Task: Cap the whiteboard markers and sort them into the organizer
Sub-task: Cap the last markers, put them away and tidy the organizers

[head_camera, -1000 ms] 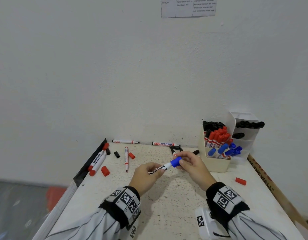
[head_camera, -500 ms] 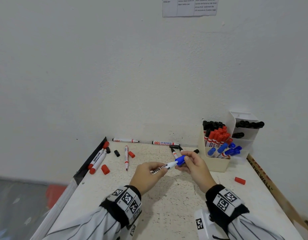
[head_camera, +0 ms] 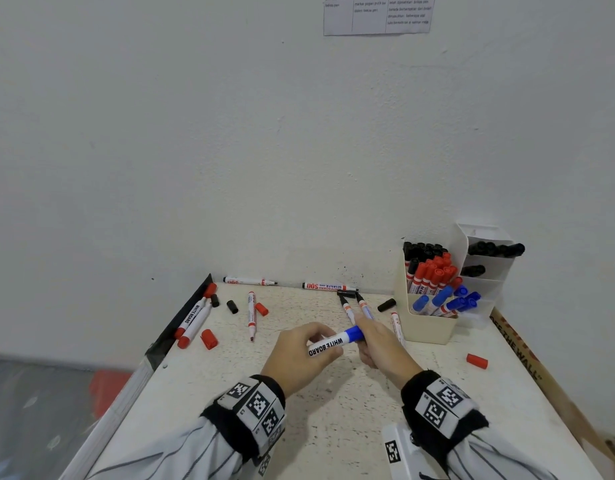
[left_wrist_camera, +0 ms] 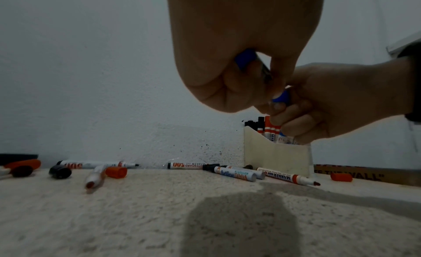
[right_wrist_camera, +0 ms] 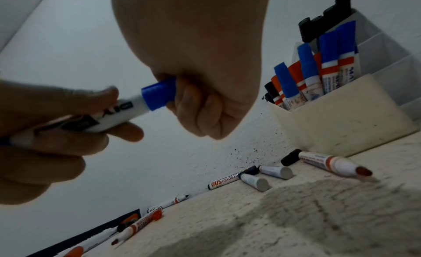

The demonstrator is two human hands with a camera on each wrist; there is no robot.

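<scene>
White speckled table (head_camera: 333, 427) against wall | blue marker (head_camera: 328, 345) held mid-air at centre, barrel gripped by left hand (head_camera: 299, 355), blue cap (right_wrist_camera: 159, 95) pinched by right hand (head_camera: 382, 344), likely for seating | organizer (head_camera: 427, 327) at 2 o'clock, colours kept grouped.

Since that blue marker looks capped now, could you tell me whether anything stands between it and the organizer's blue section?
Nothing visible blocks the way. The blue marker is held above the table by both hands, left hand and right hand. The organizer stands just beyond; the uncapped red marker lies flat below that path.
</scene>
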